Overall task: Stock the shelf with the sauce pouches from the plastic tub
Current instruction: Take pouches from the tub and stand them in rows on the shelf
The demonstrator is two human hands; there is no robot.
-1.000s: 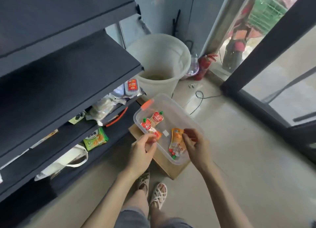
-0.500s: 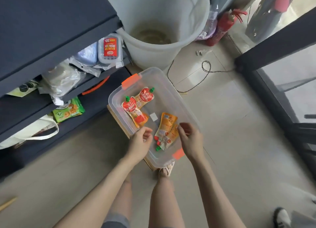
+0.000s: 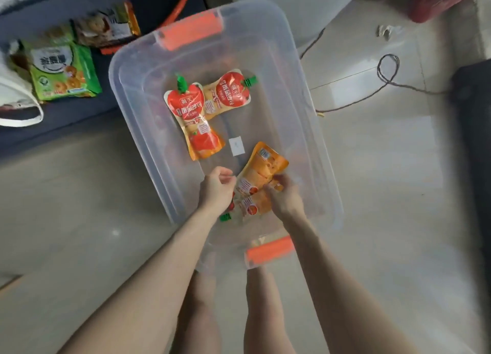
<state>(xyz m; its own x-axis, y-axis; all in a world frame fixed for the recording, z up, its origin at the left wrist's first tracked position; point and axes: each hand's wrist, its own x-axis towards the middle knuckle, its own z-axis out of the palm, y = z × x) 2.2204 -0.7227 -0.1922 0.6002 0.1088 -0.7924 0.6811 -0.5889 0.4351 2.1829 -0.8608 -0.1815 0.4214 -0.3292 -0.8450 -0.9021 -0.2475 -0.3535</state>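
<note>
1. Stock lies inside the plastic tub (image 3: pixel 138 109): two red pouches (image 3: pixel 190 106) overlap at its middle, and two orange pouches (image 3: pixel 263 165) are stacked at its near end.
2. Right hand (image 3: pixel 285 195) grasps the top orange pouch, likely to lift it out.
3. Left hand (image 3: pixel 216 187) curls at that pouch's edge; whether it pinches it, I cannot tell.
4. Shelf (image 3: pixel 66 117) sits just beyond the tub's far-left side, a short carry; no sauce pouch shows on it.

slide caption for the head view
The right hand grips an orange sauce pouch in the clear tub; left hand close beside it.
</note>
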